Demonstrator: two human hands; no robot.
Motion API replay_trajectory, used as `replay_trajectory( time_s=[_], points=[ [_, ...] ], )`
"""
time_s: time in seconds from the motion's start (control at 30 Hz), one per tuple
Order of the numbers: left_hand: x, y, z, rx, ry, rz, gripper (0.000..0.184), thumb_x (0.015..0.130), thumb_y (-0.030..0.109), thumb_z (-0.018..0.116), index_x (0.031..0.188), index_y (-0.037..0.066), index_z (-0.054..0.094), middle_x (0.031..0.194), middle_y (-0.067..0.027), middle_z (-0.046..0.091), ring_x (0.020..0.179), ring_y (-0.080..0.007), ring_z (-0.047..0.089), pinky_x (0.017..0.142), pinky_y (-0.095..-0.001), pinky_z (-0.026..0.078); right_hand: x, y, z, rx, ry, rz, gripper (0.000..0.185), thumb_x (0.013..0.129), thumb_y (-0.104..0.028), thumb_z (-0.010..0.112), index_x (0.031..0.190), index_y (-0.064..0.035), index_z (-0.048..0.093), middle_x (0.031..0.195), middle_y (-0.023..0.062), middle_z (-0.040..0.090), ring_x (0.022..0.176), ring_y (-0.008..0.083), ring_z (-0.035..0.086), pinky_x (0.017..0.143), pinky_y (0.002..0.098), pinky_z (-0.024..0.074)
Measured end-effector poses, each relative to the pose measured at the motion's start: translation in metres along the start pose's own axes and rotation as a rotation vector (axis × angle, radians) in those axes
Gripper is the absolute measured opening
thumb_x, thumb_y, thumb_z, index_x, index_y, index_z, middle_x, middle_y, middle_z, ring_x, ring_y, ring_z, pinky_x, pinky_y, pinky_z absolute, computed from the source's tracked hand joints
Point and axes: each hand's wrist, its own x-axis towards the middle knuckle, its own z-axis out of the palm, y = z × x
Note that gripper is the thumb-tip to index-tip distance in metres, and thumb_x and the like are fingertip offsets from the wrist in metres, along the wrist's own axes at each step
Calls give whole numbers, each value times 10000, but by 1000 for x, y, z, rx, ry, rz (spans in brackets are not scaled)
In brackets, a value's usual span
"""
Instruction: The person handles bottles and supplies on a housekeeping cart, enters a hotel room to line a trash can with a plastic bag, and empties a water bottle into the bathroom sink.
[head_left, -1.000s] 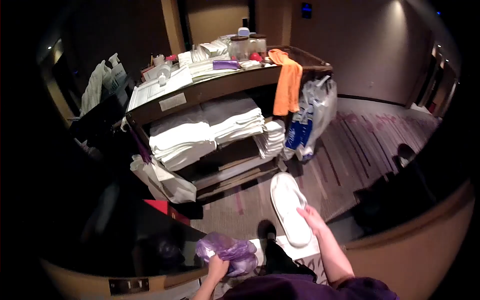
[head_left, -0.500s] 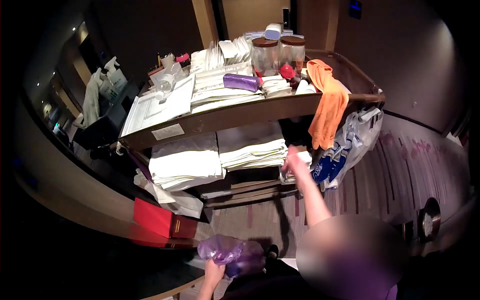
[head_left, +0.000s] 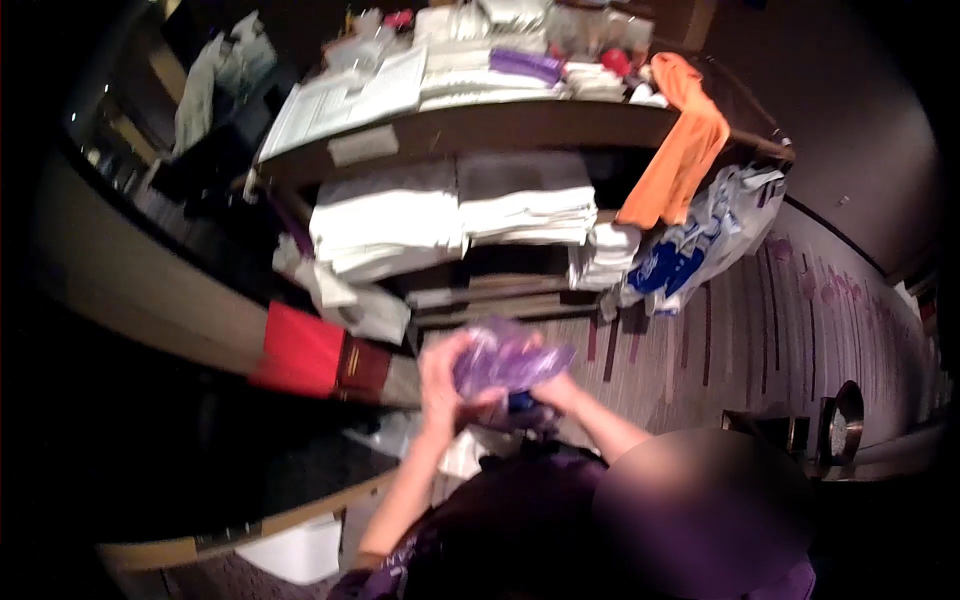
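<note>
A crumpled, see-through purple plastic bag is held in front of my body, between my two hands. My left hand grips its left side with the fingers wrapped round it. On the right side my right hand is closed on the bag too, its fingers partly hidden behind the plastic. Something dark blue shows under the bag. Beyond the hands stands a dark cart with stacks of folded white towels on its shelf.
An orange cloth hangs over the cart's right end, beside a white and blue plastic bag. Papers and a purple packet lie on top. A red box stands at the left, a round dark container at the right.
The white slipper once in my right hand is out of sight. My right hand reached to the cart's shelf, then came back to the purple bag. My left hand has raised the bag.
</note>
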Motion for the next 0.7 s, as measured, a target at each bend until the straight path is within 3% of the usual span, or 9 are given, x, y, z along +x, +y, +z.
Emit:
replay_trajectory(
  time_s=[0.03,0.07,0.23,0.33,0.4,0.47,0.57,0.63,0.7],
  points=[
    [1,-4,-16,-69,24,-53,1013,505,380,853,1320,34,361,1243,-145,466,1145,-317,432,996,-424,336,0,-21,-11,-15,24,173,312,909,-139,455,1197,-22,486,1191,148,523,1094,274,498,955,386,390],
    [-3,-24,-21,-134,39,-99,1110,511,384,854,1393,50,270,1343,-166,389,1257,-346,344,1051,-426,288,4,4,-9,-253,175,-29,271,907,-118,475,1155,-23,527,1157,153,555,1076,270,518,946,387,393],
    [-15,-46,-16,40,-339,-162,1157,533,517,812,1435,116,208,1467,-189,198,1383,-368,98,1113,-486,139,-7,-58,-33,214,204,107,299,909,-184,552,1167,-34,575,1127,84,597,1051,183,531,924,320,411],
    [-11,-46,13,237,-493,-65,823,679,458,742,1320,69,402,1430,-198,281,1375,-362,126,1101,-498,151,-2,-55,-22,78,147,-18,285,922,-155,514,1174,-25,541,1116,97,591,1029,190,533,909,328,419],
    [-20,-62,42,-341,-285,-41,452,801,124,609,1216,5,476,1210,-185,509,1136,-311,485,960,-406,378,-1,-42,-13,-90,46,-129,265,944,-143,422,1161,-20,512,1070,146,581,1010,250,542,880,374,427],
    [-40,-86,59,-24,-264,-115,398,752,130,584,1133,21,553,1047,-174,586,982,-281,580,825,-364,465,-1,-43,-17,-92,-18,-186,238,925,-62,419,1148,-16,487,1071,122,560,1010,218,528,880,331,422],
    [-37,-58,47,-466,-114,-633,271,854,66,527,1117,1,544,1121,-112,576,1016,-191,558,854,-356,467,2,-41,-22,299,-114,-185,275,892,-11,466,1166,-34,476,1153,87,515,1075,162,477,917,278,394],
    [-24,-43,39,-917,-104,-292,159,880,97,519,992,18,599,1116,-78,572,996,-179,553,818,-350,477,-4,-55,-10,396,-173,-182,422,838,-53,572,1241,-53,446,1269,89,460,1175,190,437,999,313,360],
    [-4,-5,29,-646,-193,-180,128,868,103,535,919,24,622,1164,-115,529,1101,-237,482,908,-377,414,-2,-43,-3,35,-150,-242,577,801,-129,629,1332,-90,407,1407,113,367,1272,211,376,1054,336,323]
  ],
)
